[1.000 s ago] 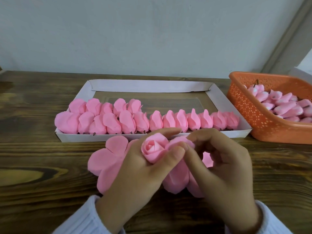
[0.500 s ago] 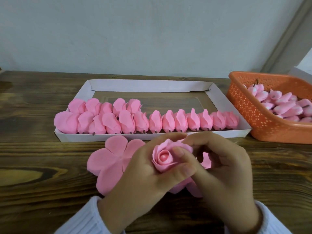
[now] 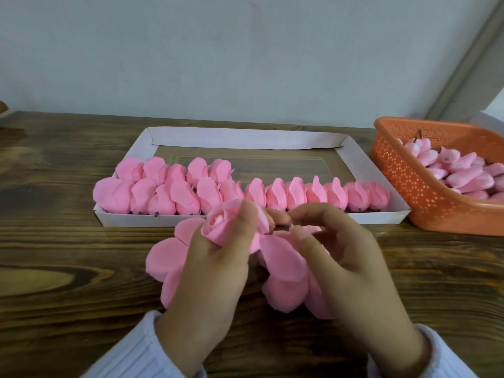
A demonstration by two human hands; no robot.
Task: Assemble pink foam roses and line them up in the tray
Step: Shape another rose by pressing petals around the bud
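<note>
I held the rose (image 3: 223, 225) in my left hand (image 3: 215, 268), thumb and fingers clamped around its wrapped bud, just in front of the white tray (image 3: 354, 156) and close to the middle of its near wall. The bud's curled centre faced up and slightly left. My right hand (image 3: 346, 266) sat just right of the rose, its fingers (image 3: 308, 214) curled and loosely apart, the tips at the rose's right side; I could not tell whether they pinched a petal or only touched it. Loose flat petal pieces (image 3: 283, 271) lay spread on the wooden table (image 3: 54, 255) under and between my hands, in front of the tray, with one flower-shaped piece (image 3: 166, 255) showing to the left of my left hand.

Inside the tray, the finished roses (image 3: 297, 195) lay in a row along the near wall, from its left end to nearly its right end, with a second short row (image 3: 174, 170) behind them at the left end. The far half of the tray was bare. To the right of the tray stood the orange basket (image 3: 403, 186), holding pink buds (image 3: 463, 173) piled together.
</note>
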